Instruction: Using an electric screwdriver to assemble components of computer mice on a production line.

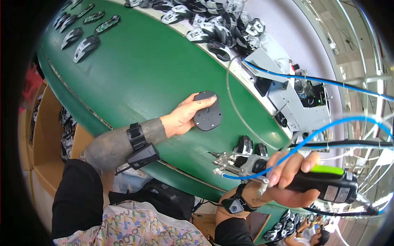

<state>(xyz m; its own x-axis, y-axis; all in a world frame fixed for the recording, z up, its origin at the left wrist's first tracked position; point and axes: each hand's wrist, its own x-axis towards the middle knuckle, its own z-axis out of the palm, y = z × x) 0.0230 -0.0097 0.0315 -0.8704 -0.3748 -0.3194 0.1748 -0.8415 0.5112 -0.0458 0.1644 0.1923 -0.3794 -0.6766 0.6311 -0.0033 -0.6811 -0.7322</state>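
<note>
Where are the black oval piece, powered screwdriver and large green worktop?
Black oval piece (209, 115), head view: flat face.
Powered screwdriver (312, 182), head view: black handle.
Large green worktop (143, 69), head view: bare stretch.

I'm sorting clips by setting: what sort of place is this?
Probably a factory assembly line: a long green work surface carries spaced-out mouse-shaped shells, a heap of similar parts lies alongside, and the right hand grips a screwdriver-like power tool.

Open brown cardboard box (49, 137)
</note>
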